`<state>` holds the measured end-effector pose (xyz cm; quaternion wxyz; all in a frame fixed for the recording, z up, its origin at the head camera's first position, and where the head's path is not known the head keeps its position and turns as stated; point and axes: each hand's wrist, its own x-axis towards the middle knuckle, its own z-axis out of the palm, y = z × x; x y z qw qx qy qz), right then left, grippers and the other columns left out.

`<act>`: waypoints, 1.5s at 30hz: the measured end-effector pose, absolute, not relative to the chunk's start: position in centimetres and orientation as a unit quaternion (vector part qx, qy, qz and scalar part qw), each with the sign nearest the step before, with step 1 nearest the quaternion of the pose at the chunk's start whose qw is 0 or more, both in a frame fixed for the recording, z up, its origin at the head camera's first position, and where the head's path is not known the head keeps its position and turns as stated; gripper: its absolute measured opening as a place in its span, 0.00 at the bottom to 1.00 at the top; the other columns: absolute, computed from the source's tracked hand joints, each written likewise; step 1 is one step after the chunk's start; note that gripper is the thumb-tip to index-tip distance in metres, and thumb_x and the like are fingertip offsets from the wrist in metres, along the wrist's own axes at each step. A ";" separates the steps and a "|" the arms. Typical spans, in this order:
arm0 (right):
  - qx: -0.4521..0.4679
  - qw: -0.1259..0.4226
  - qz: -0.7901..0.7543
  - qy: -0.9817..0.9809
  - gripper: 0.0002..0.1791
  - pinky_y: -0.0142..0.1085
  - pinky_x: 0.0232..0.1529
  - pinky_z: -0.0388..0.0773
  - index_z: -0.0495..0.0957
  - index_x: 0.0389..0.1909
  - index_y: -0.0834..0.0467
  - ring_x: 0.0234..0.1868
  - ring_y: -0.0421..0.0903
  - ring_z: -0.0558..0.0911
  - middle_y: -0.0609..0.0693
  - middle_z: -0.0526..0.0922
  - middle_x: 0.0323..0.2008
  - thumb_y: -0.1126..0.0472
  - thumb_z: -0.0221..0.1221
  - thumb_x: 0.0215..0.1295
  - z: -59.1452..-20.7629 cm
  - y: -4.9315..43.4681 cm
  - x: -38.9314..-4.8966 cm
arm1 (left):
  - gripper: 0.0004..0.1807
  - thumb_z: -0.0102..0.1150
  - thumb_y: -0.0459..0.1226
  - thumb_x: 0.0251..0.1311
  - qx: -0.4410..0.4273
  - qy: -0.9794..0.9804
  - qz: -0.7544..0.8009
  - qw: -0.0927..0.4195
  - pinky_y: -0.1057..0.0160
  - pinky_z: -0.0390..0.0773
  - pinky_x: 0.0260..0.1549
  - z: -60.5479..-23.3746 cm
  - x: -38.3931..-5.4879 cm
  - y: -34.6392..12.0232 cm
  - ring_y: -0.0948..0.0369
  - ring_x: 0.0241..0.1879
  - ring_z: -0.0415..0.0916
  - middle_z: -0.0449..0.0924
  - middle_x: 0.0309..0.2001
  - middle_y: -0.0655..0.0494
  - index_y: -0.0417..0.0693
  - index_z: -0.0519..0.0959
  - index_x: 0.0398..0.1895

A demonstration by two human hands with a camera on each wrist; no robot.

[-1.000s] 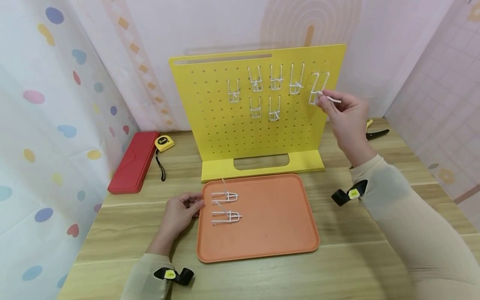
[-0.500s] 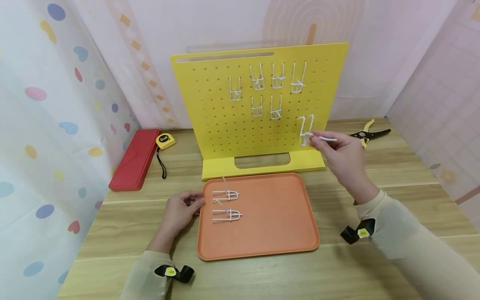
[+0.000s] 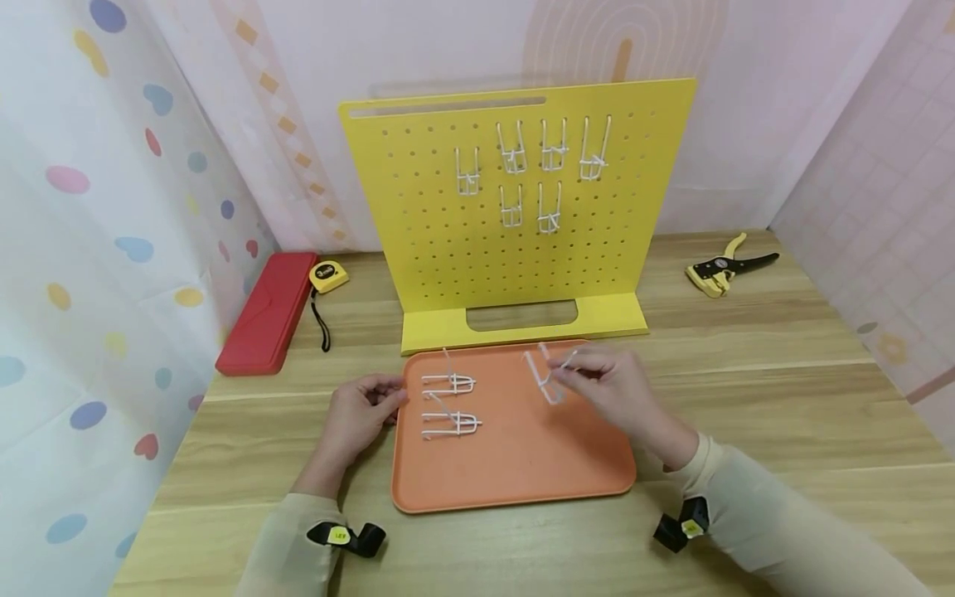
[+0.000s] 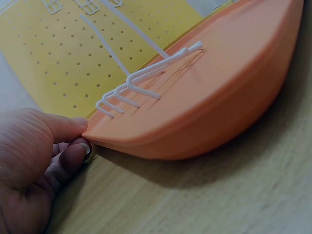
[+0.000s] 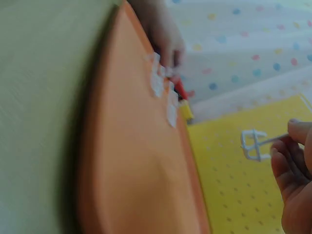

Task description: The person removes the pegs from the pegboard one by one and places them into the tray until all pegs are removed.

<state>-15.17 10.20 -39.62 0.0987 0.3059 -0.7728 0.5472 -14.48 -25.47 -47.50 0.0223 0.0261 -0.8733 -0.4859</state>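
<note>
My right hand pinches the straight prong of a white wire pegboard hook above the right half of the orange tray. In the right wrist view, the held hook has its double-wire frame pointing away from the fingertips. My left hand grips the tray's left rim; the left wrist view has the thumb on top and fingers beneath. Two more white hooks lie on the tray's left part, a rear hook and a front hook.
Behind the tray stands a yellow pegboard with several white hooks hung on its upper half. A red case and a yellow tape measure lie at left. Yellow-and-black pliers lie at right on the wooden table.
My right hand has brought the hook from the pegboard's upper right down and leftward, over the tray. My left hand has stayed at the tray's rim.
</note>
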 end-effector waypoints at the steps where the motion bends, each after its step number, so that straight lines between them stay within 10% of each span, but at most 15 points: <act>1: 0.317 0.084 0.539 -0.775 0.08 0.27 0.23 0.75 0.86 0.36 0.64 0.26 0.37 0.77 0.53 0.86 0.33 0.75 0.65 0.55 -40.2 9.9 -15.0 | 0.10 0.65 0.35 0.59 0.027 -0.873 -0.487 0.022 0.64 0.81 0.23 -47.5 -14.5 -25.5 0.58 0.25 0.78 0.81 0.31 0.49 0.43 0.83 0.44; 8: 0.408 -0.008 0.492 -0.769 0.06 0.29 0.27 0.79 0.87 0.38 0.56 0.34 0.37 0.82 0.46 0.86 0.36 0.65 0.64 0.61 -42.1 6.8 -14.0 | 0.10 0.65 0.35 0.59 0.022 -0.871 -0.489 0.030 0.64 0.81 0.22 -47.5 -14.6 -25.6 0.58 0.25 0.78 0.81 0.31 0.49 0.42 0.83 0.43; 45: 0.486 -0.079 0.372 -0.787 0.08 0.17 0.37 0.73 0.87 0.41 0.51 0.38 0.22 0.77 0.37 0.85 0.38 0.57 0.62 0.66 -43.6 0.2 -13.0 | 0.10 0.65 0.35 0.60 0.025 -0.866 -0.498 0.023 0.63 0.82 0.23 -47.5 -14.5 -25.4 0.59 0.25 0.79 0.82 0.31 0.48 0.42 0.83 0.44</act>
